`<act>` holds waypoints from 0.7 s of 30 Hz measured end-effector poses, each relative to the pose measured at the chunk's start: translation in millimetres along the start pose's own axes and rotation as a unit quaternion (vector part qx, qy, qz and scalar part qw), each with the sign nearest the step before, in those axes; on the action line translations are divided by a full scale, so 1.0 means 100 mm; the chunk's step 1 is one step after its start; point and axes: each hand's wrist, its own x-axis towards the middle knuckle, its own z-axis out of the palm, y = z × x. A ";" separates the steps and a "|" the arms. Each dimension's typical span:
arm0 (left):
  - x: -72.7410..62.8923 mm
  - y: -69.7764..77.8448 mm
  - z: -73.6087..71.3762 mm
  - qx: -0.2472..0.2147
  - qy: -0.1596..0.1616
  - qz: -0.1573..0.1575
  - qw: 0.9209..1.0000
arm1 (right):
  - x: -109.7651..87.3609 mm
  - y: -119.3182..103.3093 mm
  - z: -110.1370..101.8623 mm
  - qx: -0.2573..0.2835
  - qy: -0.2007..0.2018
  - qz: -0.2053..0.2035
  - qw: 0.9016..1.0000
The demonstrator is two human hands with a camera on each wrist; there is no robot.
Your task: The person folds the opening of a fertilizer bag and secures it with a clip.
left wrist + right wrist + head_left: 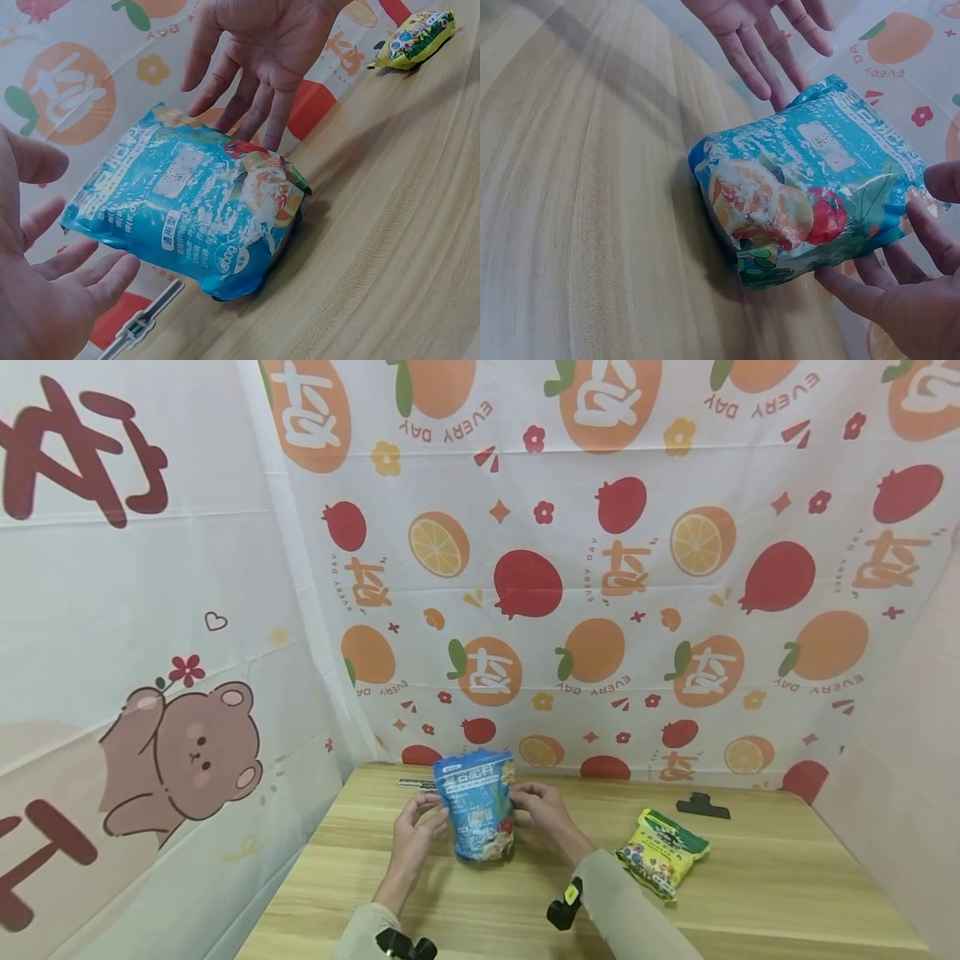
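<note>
A blue fertilizer bag [476, 810] with printed fruit and vegetables stands upright on the wooden table, between two hands. To its left is my left hand [417, 831]; in the left wrist view that hand's straight, spread fingers [71, 281] lie beside the bag's left edge. On the other side, my right hand [546, 814] has its fingertips right at the bag's right edge. Seen from the right wrist, its relaxed fingers [862, 296] reach along and behind the bag's side, with the thumb near the top corner. Neither hand curls around the bag.
A yellow and green packet [663, 853] lies on the table [780, 877] beyond the right forearm. Behind it is a black clip [702, 806]. A slim grey strip [142, 321] lies behind the bag at the left. Printed cloth [525, 602] hangs along the back edge.
</note>
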 end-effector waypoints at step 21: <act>0.01 -0.02 0.02 -0.051 0.005 0.005 0.999 | 0.00 0.05 0.00 0.008 0.035 -0.020 0.999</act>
